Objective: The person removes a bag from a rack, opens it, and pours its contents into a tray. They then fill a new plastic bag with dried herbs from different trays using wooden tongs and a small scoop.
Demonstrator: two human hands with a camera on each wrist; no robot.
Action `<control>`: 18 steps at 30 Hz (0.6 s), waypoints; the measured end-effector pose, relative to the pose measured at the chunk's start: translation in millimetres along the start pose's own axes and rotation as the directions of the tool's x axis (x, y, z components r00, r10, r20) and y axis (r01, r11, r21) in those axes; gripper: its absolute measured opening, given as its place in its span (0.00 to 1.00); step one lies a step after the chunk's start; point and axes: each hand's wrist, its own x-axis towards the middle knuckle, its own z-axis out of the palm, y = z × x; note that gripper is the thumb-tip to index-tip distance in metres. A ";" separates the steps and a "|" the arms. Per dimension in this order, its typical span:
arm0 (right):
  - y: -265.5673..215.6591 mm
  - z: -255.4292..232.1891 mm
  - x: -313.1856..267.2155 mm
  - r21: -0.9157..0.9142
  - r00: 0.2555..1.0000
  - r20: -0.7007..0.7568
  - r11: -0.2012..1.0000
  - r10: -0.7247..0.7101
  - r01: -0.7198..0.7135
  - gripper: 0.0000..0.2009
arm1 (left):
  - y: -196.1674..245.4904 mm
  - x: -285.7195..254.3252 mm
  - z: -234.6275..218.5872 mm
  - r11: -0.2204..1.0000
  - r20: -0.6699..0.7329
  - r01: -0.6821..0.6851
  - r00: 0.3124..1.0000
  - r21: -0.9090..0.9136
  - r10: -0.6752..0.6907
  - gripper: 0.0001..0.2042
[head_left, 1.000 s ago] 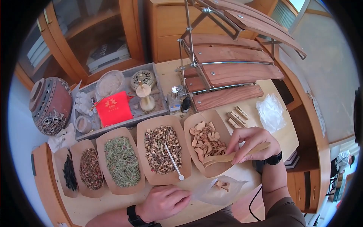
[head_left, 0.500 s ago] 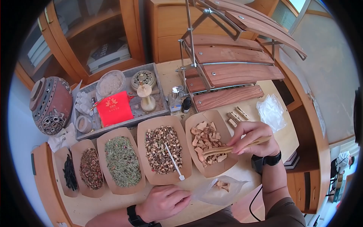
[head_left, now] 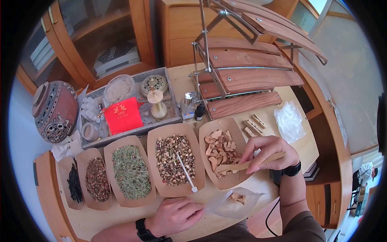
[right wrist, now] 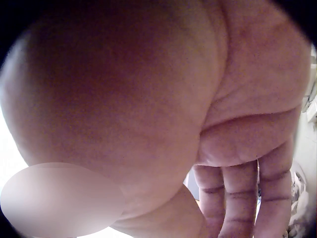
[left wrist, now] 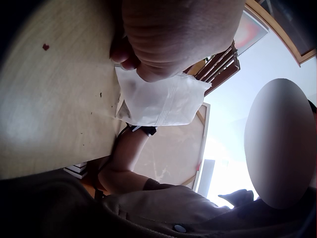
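Observation:
My right hand (head_left: 274, 155) holds wooden tongs (head_left: 258, 164) between thumb and fingers, over the rightmost paper tray (head_left: 219, 183). The tips of the tongs are down among pale brown dried slices (head_left: 219, 149) in that tray. In the right wrist view the palm (right wrist: 148, 99) fills the picture and the tongs are hidden. With its fingertips my left hand (head_left: 175, 215) pinches the edge of a translucent bag (head_left: 225, 207), its wrist low by the table edge. A few dried slices (head_left: 237, 197) lie inside the bag. The left wrist view shows the bag (left wrist: 163, 99) hanging from the fingers.
More paper trays of herbs stand leftward; a white scoop (head_left: 186, 173) lies in the chopped-root tray. Behind are a grey tray (head_left: 173, 117) with a red pouch (head_left: 123, 115), small bottles (head_left: 199, 112), wooden clips (head_left: 253, 125), a crumpled plastic bag (head_left: 289, 122) and a slatted wooden rack (head_left: 246, 103).
The tongs rose slightly and angled over the slices half a second ago, then dipped back down into them. My left hand and the bag stay in place.

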 end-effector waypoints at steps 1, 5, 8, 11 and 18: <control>0.0 0.4 0.2 0.000 1.000 0.001 1.000 0.000 0.000 0.09 | -0.1 -0.1 0.1 1.000 -0.003 -0.002 1.000 0.001 0.002 0.06; 1.1 3.1 1.2 -0.041 0.999 -0.040 0.999 -0.021 0.019 0.08 | -0.1 -1.1 -0.1 1.000 0.007 0.004 1.000 0.000 -0.004 0.07; 2.2 5.2 3.1 -0.059 0.996 -0.078 0.998 -0.037 0.033 0.09 | 0.2 -0.1 -0.7 1.000 0.008 0.009 1.000 -0.003 -0.009 0.07; 3.7 6.4 5.1 -0.094 0.990 -0.118 0.994 -0.075 0.064 0.10 | -0.5 -0.7 -0.4 1.000 0.012 0.011 1.000 -0.006 -0.011 0.07; 8.4 10.4 4.3 -0.196 0.943 -0.304 0.977 -0.138 0.080 0.07 | 0.0 -0.7 -0.7 1.000 0.013 0.001 1.000 0.005 -0.001 0.07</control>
